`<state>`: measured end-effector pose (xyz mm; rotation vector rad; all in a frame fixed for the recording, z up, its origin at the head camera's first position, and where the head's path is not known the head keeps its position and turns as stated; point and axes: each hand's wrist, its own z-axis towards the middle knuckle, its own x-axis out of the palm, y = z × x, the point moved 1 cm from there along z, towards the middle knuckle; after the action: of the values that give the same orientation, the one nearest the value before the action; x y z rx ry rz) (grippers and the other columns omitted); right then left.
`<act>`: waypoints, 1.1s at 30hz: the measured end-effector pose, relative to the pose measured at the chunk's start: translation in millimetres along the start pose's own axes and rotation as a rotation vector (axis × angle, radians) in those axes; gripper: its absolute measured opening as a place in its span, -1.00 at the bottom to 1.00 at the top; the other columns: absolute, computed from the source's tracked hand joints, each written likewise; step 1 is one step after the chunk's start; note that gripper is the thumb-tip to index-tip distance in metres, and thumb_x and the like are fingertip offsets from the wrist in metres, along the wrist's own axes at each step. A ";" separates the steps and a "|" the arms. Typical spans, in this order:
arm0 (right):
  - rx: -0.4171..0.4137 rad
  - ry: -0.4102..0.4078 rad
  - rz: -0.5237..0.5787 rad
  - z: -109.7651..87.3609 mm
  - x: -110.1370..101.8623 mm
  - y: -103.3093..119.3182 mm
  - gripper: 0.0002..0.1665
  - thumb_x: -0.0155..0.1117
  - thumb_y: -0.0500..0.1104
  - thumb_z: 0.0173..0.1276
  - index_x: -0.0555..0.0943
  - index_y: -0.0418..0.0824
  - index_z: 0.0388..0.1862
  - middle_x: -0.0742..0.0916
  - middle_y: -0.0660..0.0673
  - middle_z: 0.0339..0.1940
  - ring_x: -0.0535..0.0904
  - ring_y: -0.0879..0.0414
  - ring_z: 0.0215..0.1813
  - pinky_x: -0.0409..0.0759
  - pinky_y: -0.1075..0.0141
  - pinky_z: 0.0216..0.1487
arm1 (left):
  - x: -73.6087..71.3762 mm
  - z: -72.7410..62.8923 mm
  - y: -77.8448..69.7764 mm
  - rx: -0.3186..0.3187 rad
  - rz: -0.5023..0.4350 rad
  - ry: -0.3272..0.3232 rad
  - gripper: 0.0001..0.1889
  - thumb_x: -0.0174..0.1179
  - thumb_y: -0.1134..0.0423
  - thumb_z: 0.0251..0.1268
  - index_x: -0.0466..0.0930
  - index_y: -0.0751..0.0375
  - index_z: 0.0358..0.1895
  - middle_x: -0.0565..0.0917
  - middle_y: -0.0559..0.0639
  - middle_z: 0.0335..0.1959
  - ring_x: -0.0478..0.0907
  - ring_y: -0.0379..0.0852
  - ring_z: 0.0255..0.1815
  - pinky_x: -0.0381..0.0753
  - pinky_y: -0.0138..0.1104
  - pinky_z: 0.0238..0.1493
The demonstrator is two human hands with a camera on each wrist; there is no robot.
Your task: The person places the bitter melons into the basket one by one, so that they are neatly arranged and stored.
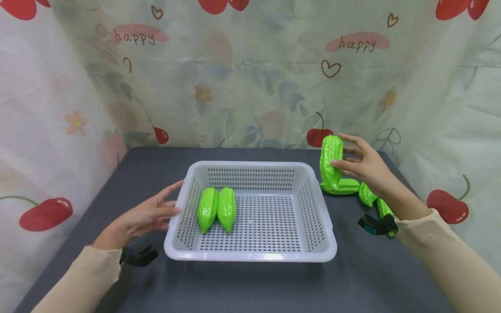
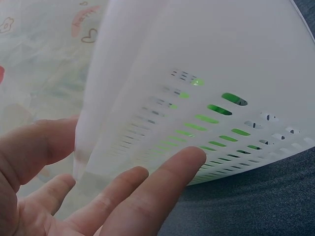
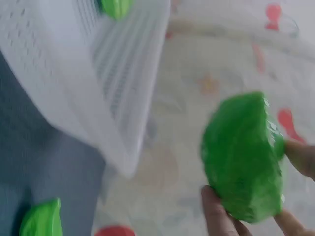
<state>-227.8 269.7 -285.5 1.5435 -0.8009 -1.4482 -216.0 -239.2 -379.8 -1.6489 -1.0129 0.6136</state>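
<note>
My right hand (image 1: pixel 365 163) holds a bright green bitter melon (image 1: pixel 331 158) upright, pinched between thumb and fingers, above the right rear of the table. The right wrist view shows this bitter melon (image 3: pixel 243 157) blurred, apart from the basket wall. A white perforated basket (image 1: pixel 250 256) stands in the middle. Inside it, two bitter melons (image 1: pixel 207 209) lie side by side at the left. My left hand (image 1: pixel 146 215) is at the basket's left rim with its fingers loosely extended. In the left wrist view its fingers (image 2: pixel 162 187) lie along the outside of the slotted wall.
Several more bitter melons (image 1: pixel 346 186) lie on the dark table (image 1: pixel 250 287) right of the basket, partly hidden by my right arm and its wrist strap (image 1: pixel 377 224). A printed curtain (image 1: pixel 242 87) hangs behind the table and along both sides.
</note>
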 end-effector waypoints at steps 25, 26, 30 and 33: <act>0.129 0.226 0.274 40.4 132.9 30.0 -0.09 0.32 -0.30 0.28 0.08 -0.08 0.51 0.35 -0.36 0.34 0.49 -0.22 0.25 0.60 0.00 0.13 | 0.2 -1.0 -1.9 -0.003 0.001 0.008 -0.04 0.13 0.37 0.38 -0.37 -0.26 0.55 0.29 0.25 0.44 0.59 0.15 0.14 0.53 0.18 0.08; 0.137 0.229 0.277 41.9 137.3 28.9 -0.09 0.32 -0.30 0.27 0.09 -0.08 0.50 0.36 -0.36 0.33 0.50 -0.21 0.24 0.60 0.00 0.12 | 0.4 -1.3 -2.2 -0.002 0.001 0.009 -0.04 0.14 0.36 0.38 -0.37 -0.26 0.55 0.28 0.26 0.44 0.58 0.15 0.15 0.53 0.18 0.08; 0.160 0.251 0.285 47.7 152.7 25.3 -0.09 0.34 -0.32 0.25 0.10 -0.07 0.48 0.39 -0.35 0.29 0.55 -0.17 0.18 0.63 0.03 0.08 | 0.8 -2.1 -3.2 0.004 0.003 0.013 -0.04 0.15 0.35 0.37 -0.38 -0.24 0.56 0.27 0.28 0.44 0.57 0.15 0.16 0.53 0.17 0.09; 0.180 0.261 0.288 49.8 163.6 22.1 -0.09 0.35 -0.33 0.25 0.11 -0.07 0.48 0.40 -0.36 0.28 0.56 -0.17 0.16 0.64 0.03 0.06 | 0.9 -1.7 -2.9 0.001 0.000 0.010 -0.04 0.15 0.37 0.37 -0.37 -0.25 0.56 0.28 0.27 0.44 0.57 0.16 0.16 0.53 0.17 0.08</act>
<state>-254.6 107.1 -336.4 1.6321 -0.9691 -0.9656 -215.1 -239.1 -376.4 -1.6496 -1.0050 0.6050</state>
